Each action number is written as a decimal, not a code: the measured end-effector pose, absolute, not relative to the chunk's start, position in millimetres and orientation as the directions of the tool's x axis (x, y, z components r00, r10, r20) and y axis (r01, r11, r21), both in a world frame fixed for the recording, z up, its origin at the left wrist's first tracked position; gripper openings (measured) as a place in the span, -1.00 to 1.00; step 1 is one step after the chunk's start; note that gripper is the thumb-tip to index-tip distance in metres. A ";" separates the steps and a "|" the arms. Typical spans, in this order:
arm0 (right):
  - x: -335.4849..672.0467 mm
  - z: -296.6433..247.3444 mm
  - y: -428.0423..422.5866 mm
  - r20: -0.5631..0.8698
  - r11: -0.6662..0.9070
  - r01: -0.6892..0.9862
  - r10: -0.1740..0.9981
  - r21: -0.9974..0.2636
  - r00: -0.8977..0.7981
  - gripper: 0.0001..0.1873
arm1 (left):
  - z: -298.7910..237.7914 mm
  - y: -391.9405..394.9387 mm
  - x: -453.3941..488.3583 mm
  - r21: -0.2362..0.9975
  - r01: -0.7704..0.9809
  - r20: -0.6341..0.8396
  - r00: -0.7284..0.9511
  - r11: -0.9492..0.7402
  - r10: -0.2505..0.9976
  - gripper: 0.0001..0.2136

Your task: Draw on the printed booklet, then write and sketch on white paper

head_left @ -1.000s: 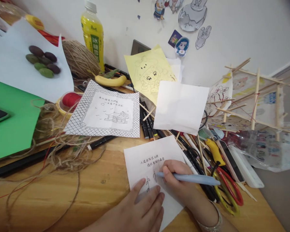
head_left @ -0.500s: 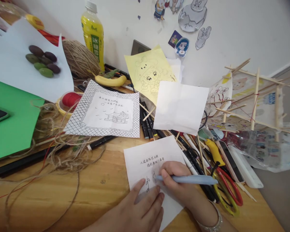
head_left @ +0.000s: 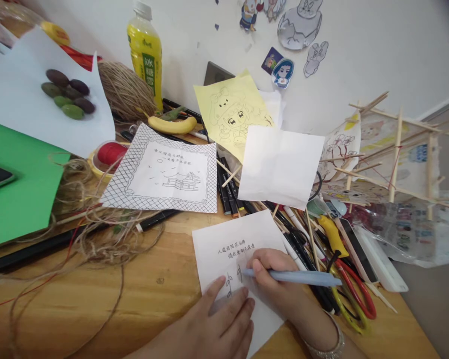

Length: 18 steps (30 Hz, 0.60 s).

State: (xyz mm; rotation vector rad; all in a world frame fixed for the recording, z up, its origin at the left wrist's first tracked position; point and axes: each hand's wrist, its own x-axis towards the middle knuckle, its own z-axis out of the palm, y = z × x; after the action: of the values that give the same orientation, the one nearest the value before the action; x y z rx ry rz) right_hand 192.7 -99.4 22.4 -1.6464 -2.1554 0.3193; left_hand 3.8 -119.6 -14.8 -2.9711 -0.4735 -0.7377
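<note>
My right hand (head_left: 271, 271) is closed around a pale blue pen (head_left: 299, 277), thumb and fingers pinching it near the tip. The tip rests on a small white sheet (head_left: 224, 239) just below two lines of handwriting, beside a few drawn strokes. The pen's barrel points away to my right. A bracelet (head_left: 327, 344) sits on that wrist.

My left hand (head_left: 217, 324) lies flat and open, fingers stretched out and pressing on the sheet's lower left part, close to the pen tip.

The sheet lies on the wooden table (head_left: 153, 299) near its front edge, directly before me.

Just right of the sheet is a heap of markers (head_left: 228, 189), thin sticks and scissors (head_left: 353, 294) with red and yellow handles. Behind it lie a blank white paper (head_left: 279, 164), a yellow drawing (head_left: 232, 107) and a bordered house drawing (head_left: 164, 174). Loose twine (head_left: 97, 234) sprawls over the table to the left, beside a green card (head_left: 15, 189). A yellow bottle (head_left: 144, 50) stands upright against the wall, next to a twine ball (head_left: 125, 92). A stick frame (head_left: 396, 144) covered with paper stands at far right.
</note>
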 end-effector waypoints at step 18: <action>201.6 14.0 -97.5 0.224 0.269 0.794 0.959 -0.544 -0.172 -0.66 | -15.2 -120.9 3.9 0.034 0.308 0.489 0.825 -0.951 0.285 -0.76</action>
State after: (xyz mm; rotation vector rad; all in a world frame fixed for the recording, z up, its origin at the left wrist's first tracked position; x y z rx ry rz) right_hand 201.6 -97.5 14.0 -1.5764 -2.0225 0.4138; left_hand 3.9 -120.9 -15.2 -2.9561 -0.4807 -0.7805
